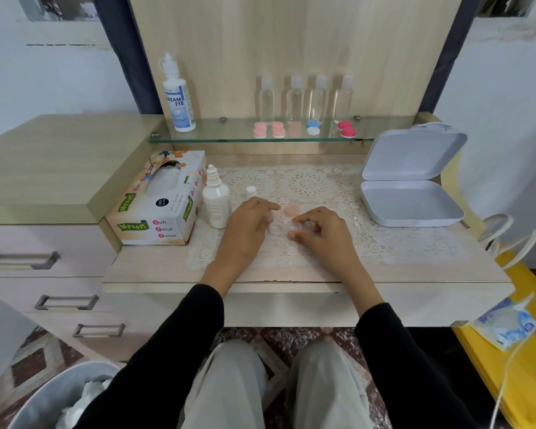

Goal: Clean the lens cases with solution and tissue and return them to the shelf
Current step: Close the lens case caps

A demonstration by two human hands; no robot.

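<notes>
A clear lens case lies on the lace mat between my hands, with a loose pale pink cap just behind it. My left hand rests at the case's left end, fingers extended over it. My right hand pinches the case's right end with curled fingers. A small white solution bottle stands open left of my hands, its white cap beside it. The tissue box sits further left. On the glass shelf stand pink, blue-white and red lens cases.
A tall solution bottle stands at the shelf's left end, with several clear empty bottles behind the cases. An open white box lies at the desk's right. A bin with used tissue stands at lower left; drawers are to the left.
</notes>
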